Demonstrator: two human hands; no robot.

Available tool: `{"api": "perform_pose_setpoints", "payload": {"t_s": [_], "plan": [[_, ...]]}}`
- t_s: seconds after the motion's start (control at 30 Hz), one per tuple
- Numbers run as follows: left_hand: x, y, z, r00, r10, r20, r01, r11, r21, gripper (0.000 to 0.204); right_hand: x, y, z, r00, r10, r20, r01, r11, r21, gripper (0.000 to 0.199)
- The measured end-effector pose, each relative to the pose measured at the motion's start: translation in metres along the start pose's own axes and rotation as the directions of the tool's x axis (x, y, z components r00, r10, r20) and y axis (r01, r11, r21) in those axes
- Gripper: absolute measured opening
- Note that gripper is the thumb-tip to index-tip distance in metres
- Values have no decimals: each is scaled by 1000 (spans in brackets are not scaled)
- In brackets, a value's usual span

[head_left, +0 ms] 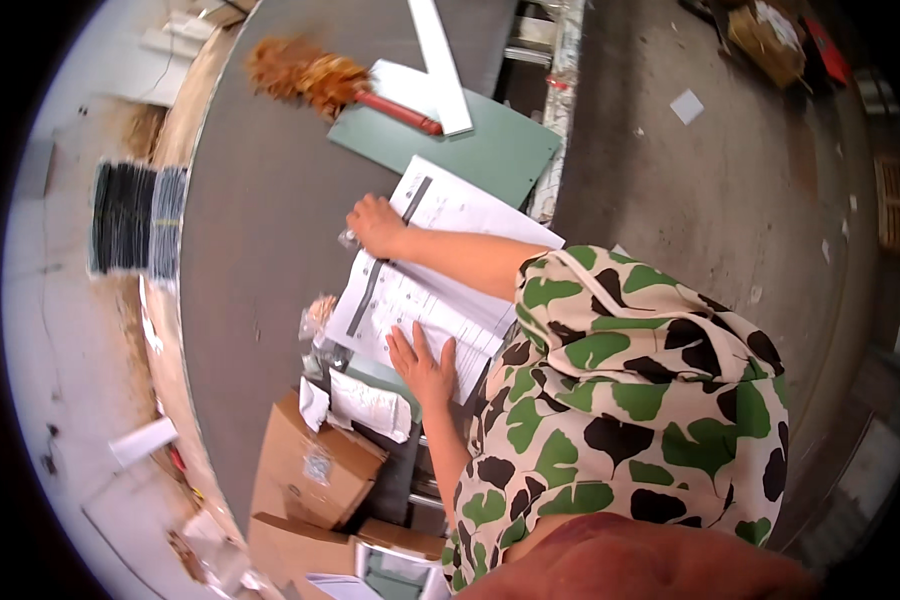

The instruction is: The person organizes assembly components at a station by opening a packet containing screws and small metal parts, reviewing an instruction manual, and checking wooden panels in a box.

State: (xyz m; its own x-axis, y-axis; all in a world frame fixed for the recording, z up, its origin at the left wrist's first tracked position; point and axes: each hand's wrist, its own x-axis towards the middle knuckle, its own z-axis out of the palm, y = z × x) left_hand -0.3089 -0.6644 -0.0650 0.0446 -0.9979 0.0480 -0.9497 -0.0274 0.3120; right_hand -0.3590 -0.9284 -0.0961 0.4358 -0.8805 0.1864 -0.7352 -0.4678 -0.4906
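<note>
Two printed white sheets, one above the other, lie on the grey work table; I see the upper sheet (460,205) and the lower sheet (380,300). My left hand (425,368) rests flat on the lower sheet, fingers spread. Farther up, my right hand (377,227) has its fingers bent at the sheets' left edge, closed on a small clear plastic packet (348,238) that partly shows beneath them. What is inside the packet is too small to tell. Clear bags of small parts (320,315) lie beside the lower sheet, and a white wrapped packet (370,405) is nearer my left hand.
Above the sheets, a green panel (500,150) carries a white strip (440,70) and a feather duster (395,108). Cardboard boxes (315,460) stand at the lower left. Stacked dark sheets (125,220) are past the table's left edge. Scraps and a box (765,45) lie on the right-hand floor.
</note>
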Motion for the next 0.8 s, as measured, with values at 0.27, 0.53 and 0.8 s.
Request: {"api": "perform_pose_setpoints", "payload": {"t_s": [0.27, 0.53, 0.8], "plan": [[0, -7, 2, 996, 59, 73, -63, 997, 51, 66, -19, -46, -8, 855, 15, -519, 174, 934, 313, 10], [-4, -10, 7, 997, 49, 58, -53, 996, 72, 68, -96, -73, -42, 990, -62, 130, -31, 792, 610, 22], [-6, -27, 18, 993, 116, -11, -115, 992, 56, 41, -160, -57, -40, 924, -257, 284, -3, 737, 676, 35]]}}
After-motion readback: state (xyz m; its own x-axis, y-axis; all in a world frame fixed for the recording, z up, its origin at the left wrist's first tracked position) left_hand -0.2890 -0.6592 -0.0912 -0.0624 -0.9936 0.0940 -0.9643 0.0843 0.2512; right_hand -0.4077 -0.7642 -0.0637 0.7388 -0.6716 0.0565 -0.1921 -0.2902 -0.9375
